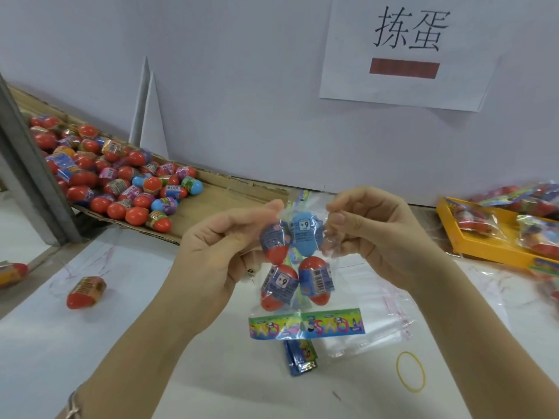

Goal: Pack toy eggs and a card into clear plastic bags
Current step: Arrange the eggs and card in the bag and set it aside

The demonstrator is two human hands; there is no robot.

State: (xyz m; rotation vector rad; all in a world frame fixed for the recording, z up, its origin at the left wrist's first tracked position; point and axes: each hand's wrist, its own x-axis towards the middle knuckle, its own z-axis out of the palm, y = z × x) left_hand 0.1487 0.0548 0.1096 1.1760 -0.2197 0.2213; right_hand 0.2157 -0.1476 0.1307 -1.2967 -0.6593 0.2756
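Observation:
Above the table hangs a clear plastic bag (332, 267) that holds several toy eggs (305, 234) and a colourful card (306, 324) along its bottom. My left hand (223, 255) pinches the bag's top left corner. At the top right corner, my right hand (378, 234) pinches the bag's mouth. One egg inside is blue; the others are red with blue labels. A loose red egg (86, 292) lies on the table at the left.
A cardboard tray (211, 213) at the back left carries a heap of eggs (115, 176). At the right, a yellow tray (472, 240) holds packed bags. Empty clear bags (381, 316), a stack of cards (299, 358) and a yellow rubber band (410, 371) lie below my hands.

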